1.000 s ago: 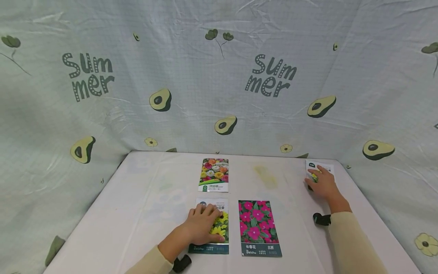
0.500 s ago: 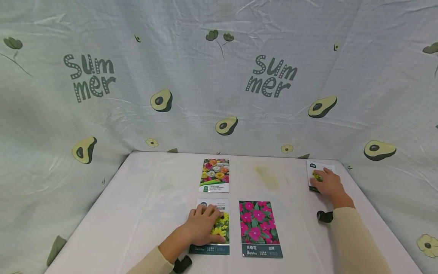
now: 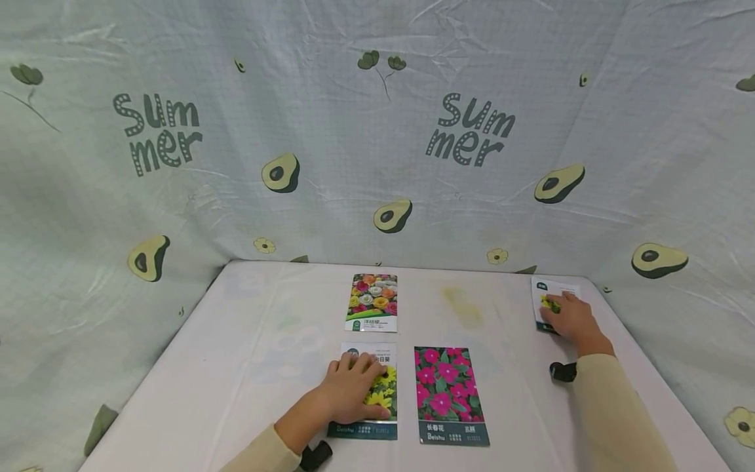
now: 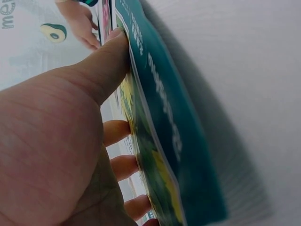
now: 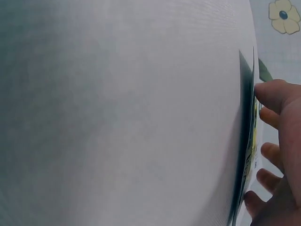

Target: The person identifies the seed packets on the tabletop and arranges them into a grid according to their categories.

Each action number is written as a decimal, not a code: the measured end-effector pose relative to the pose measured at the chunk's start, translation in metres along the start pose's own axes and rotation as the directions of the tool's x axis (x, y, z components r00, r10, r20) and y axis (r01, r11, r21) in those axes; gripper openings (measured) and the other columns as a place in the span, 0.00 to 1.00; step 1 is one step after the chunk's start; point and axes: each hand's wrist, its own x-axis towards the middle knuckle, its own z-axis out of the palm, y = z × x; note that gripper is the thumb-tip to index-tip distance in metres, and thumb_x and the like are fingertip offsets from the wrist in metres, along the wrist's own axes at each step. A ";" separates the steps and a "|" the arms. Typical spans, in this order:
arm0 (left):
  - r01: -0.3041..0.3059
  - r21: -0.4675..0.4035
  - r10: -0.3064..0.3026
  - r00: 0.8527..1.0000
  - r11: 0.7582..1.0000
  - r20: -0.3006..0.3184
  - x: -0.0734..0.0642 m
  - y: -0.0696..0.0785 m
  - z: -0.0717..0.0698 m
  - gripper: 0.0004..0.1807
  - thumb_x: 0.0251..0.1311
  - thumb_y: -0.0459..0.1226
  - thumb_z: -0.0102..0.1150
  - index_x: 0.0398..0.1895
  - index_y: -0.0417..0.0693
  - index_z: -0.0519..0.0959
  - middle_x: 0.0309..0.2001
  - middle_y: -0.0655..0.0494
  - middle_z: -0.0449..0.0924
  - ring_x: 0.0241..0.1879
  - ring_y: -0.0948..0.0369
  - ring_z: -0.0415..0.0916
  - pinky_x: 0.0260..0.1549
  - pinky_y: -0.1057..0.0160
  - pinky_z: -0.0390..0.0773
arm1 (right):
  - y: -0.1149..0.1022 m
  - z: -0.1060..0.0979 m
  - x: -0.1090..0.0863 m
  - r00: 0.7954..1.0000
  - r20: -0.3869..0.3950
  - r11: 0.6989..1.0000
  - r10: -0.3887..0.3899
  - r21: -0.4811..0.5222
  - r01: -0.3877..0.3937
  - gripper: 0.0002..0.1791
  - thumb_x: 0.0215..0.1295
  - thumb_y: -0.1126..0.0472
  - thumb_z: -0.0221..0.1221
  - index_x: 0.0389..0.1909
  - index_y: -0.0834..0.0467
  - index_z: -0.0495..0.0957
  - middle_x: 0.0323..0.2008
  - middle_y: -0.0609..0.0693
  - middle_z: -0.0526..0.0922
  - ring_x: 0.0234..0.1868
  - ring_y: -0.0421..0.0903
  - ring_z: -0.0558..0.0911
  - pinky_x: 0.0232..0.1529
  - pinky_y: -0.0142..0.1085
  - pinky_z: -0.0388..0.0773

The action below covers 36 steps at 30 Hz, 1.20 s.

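In the head view my left hand (image 3: 352, 390) rests with spread fingers on a seed packet (image 3: 368, 429) showing yellow sunflowers, covering its left and middle part. The left wrist view shows the thumb and fingertips on the face of this sunflower packet (image 4: 160, 103), its teal lower end bowed. At the far right of the table my right hand (image 3: 572, 319) touches another white seed packet (image 3: 541, 292) with yellow flowers, hiding its right side. In the right wrist view the thumb and fingertips lie against the face of this thin packet (image 5: 249, 146).
A packet with pink periwinkles (image 3: 449, 390) lies right of the sunflower one. Behind them lies a packet with mixed-colour blooms (image 3: 373, 301). The white-covered table (image 3: 236, 367) ends at a hanging avocado-print cloth (image 3: 330, 118).
My right hand has slid a little rightward over the far right packet, uncovering more of its left side and bottom edge. The left hand keeps its place on the sunflower packet.
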 end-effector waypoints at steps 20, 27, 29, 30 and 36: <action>-0.001 -0.004 0.001 1.000 1.000 -0.008 0.000 0.000 0.001 0.46 0.56 0.70 0.61 0.74 0.60 0.68 0.72 0.51 0.65 0.66 0.44 0.60 0.62 0.37 0.65 | -0.003 0.002 0.001 0.999 0.040 0.994 -0.007 -0.107 0.011 0.36 0.78 0.46 0.45 0.76 0.68 0.57 0.73 0.80 0.50 0.71 0.83 0.53 0.69 0.71 0.57; 0.000 -0.013 0.000 1.000 1.000 -0.007 0.000 0.000 0.001 0.46 0.56 0.70 0.62 0.73 0.60 0.69 0.72 0.51 0.64 0.66 0.44 0.60 0.62 0.37 0.64 | -0.007 0.001 -0.001 0.999 0.040 0.993 -0.008 -0.114 0.012 0.36 0.78 0.47 0.46 0.75 0.69 0.58 0.72 0.81 0.52 0.69 0.83 0.55 0.68 0.71 0.58; -0.002 -0.015 0.001 1.000 1.000 -0.005 0.000 0.000 0.001 0.45 0.56 0.70 0.62 0.73 0.60 0.69 0.72 0.51 0.64 0.66 0.44 0.60 0.62 0.37 0.64 | -0.007 0.002 -0.002 0.999 0.043 0.993 -0.008 -0.121 0.013 0.36 0.78 0.47 0.46 0.75 0.69 0.58 0.71 0.81 0.52 0.69 0.83 0.55 0.68 0.71 0.59; -0.002 -0.015 0.002 1.000 1.000 -0.005 -0.001 0.000 0.001 0.45 0.56 0.70 0.62 0.73 0.60 0.69 0.72 0.51 0.64 0.66 0.44 0.60 0.62 0.37 0.64 | -0.007 0.002 -0.002 0.999 0.043 0.992 -0.007 -0.125 0.013 0.36 0.78 0.47 0.46 0.75 0.68 0.58 0.72 0.81 0.52 0.69 0.83 0.55 0.68 0.71 0.59; -0.004 -0.014 0.004 1.000 1.000 -0.006 -0.001 0.000 0.001 0.45 0.57 0.69 0.62 0.74 0.59 0.68 0.72 0.51 0.64 0.66 0.44 0.60 0.62 0.37 0.64 | -0.006 0.004 0.000 0.999 0.044 0.991 -0.023 -0.129 0.029 0.37 0.78 0.46 0.47 0.75 0.68 0.58 0.71 0.81 0.52 0.68 0.84 0.55 0.68 0.71 0.59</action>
